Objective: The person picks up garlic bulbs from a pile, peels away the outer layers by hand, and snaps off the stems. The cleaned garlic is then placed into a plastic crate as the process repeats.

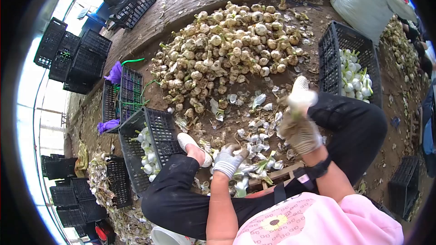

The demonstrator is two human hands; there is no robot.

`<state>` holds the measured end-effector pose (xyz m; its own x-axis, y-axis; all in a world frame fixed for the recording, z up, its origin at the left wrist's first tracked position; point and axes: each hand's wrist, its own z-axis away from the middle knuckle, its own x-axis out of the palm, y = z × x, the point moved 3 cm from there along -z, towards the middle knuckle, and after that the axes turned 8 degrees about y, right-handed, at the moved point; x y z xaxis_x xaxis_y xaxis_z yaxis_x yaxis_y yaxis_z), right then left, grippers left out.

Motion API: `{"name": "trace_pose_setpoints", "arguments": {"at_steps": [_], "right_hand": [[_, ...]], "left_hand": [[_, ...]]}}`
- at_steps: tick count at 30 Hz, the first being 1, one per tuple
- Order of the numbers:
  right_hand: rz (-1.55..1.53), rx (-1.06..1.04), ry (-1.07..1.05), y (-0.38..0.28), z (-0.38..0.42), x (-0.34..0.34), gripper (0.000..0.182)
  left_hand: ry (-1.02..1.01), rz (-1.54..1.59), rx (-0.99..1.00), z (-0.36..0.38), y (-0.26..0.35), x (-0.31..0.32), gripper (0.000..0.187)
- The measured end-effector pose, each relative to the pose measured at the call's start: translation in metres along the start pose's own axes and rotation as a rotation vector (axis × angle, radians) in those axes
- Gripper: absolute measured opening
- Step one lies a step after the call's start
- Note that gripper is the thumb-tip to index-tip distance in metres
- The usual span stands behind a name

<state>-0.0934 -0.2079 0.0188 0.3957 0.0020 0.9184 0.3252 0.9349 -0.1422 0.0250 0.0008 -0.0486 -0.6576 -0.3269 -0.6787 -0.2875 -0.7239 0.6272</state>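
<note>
"So, what does the right hand have?"

"A pale bulb, as far as I can see. It's badly blurred, but the gloved fingers look clamped on its stem end, out in front of the right knee."

"And the left hand?"

"Gloved too, fingers bent, low over the litter of white peels and trimmed stalks between the legs. I can't tell whether they're together or grip anything."

"Where are the other bulbs?"

"The big unpeeled heap lies on the ground, beyond both hands. Clean white ones sit in the black crate by the left leg, and more in the right-hand crate, just past the right knee."

"And that white sack?"

"Right behind that second crate, near its far end."
</note>
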Motion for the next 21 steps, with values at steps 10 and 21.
{"name": "trace_pose_setpoints", "arguments": {"at_steps": [10,21], "right_hand": [[0.664,0.221,0.205,0.044,-0.028,-0.048,0.033],[0.982,0.336,0.381,0.059,-0.076,-0.078,0.031]], "left_hand": [[0.425,0.344,-0.316,-0.101,-0.095,0.020,0.048],[0.490,-0.015,-0.632,-0.285,-0.231,-0.020,0.068]]}}
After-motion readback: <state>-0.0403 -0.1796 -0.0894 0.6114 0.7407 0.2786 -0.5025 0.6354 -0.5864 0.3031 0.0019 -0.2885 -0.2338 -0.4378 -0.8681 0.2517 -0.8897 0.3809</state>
